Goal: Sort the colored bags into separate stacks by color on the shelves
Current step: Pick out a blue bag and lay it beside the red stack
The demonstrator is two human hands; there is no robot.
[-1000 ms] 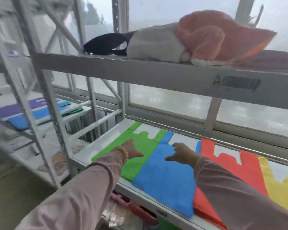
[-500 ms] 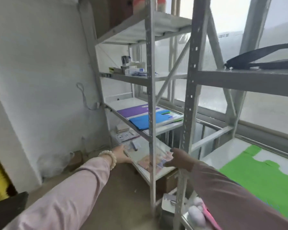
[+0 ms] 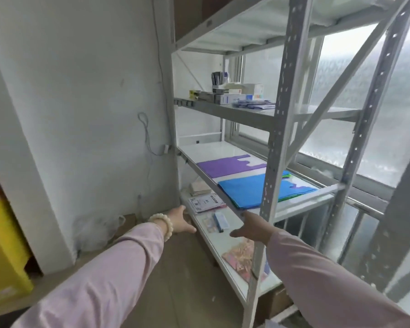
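Observation:
A flat purple bag (image 3: 225, 165) lies on the middle shelf (image 3: 199, 150) of a grey metal rack. Beside it, nearer me, sits a pile topped by a blue bag (image 3: 249, 191), with green edges (image 3: 291, 197) showing beneath it. My left hand (image 3: 179, 220), with a bead bracelet at the wrist, hangs open in front of the low shelf, holding nothing. My right hand (image 3: 252, 227) is open too, fingers spread, just below the front edge of the middle shelf under the blue pile. Neither hand touches a bag.
A perforated upright post (image 3: 273, 147) stands right beside my right hand. The low shelf (image 3: 220, 242) carries papers, a pen and a patterned packet. Boxes and a pen cup sit on the upper shelf (image 3: 234, 95). A yellow box (image 3: 5, 254) stands at the left on the floor.
My view swung left from the shelf with green, blue, red and yellow bags to the neighbouring rack. Both hands left those bags and now reach toward the purple and blue piles, empty.

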